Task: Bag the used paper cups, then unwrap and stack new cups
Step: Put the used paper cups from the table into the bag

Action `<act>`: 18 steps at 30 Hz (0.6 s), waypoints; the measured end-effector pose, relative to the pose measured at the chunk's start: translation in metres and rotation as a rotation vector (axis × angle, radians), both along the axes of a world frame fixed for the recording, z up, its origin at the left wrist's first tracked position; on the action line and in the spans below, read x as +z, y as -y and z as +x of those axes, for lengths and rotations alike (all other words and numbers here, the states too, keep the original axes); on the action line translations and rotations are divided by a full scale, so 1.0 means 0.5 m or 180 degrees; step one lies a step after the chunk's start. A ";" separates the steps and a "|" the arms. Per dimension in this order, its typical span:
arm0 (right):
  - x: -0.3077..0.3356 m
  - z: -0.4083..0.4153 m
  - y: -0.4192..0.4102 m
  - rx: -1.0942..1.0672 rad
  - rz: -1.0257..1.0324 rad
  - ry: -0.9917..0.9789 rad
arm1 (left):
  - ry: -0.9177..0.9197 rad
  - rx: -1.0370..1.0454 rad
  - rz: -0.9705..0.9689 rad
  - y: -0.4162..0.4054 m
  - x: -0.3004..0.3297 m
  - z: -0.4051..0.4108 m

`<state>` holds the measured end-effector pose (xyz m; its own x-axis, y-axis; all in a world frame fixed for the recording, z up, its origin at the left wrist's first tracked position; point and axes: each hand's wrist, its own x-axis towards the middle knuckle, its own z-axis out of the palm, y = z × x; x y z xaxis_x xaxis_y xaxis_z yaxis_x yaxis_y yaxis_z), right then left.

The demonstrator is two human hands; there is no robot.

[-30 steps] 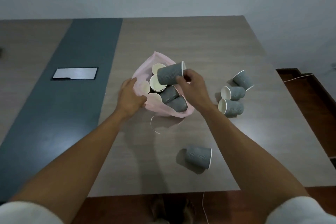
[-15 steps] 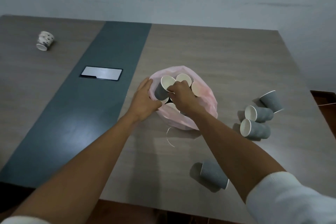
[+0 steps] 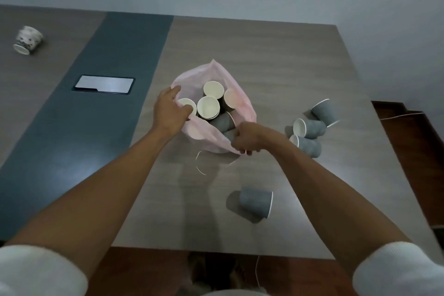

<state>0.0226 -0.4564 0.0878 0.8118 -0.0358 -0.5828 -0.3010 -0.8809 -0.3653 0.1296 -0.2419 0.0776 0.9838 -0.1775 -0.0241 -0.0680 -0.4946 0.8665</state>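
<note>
Bag (image 3: 241, 106): pink, thin, mouth open, on the table (image 3: 276, 60) between both hands.
Left hand (image 3: 169, 113): pinching the bag's left rim.
Right hand (image 3: 247, 139): fist closed on the near rim.
Cups (image 3: 208, 107): grey, several inside; four lie loose on the right.

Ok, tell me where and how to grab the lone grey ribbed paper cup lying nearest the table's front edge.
Take the lone grey ribbed paper cup around its ribbed wall, mid-body, coming down from above. It lies on its side with the white rim pointing right and the closed base left, so fingers can straddle the wall front and back. The right hand is probably the handier one, since the cup lies on that side.
</note>
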 end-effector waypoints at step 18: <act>-0.003 -0.024 0.082 -0.1420 0.2078 0.1423 | -0.0009 -0.0288 0.0283 -0.007 -0.016 -0.073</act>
<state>0.0105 -0.4973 0.0864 0.9571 -0.1742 -0.2313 -0.2747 -0.2934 -0.9157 0.0933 -0.2383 0.0693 0.9638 -0.2624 -0.0464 -0.1134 -0.5615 0.8197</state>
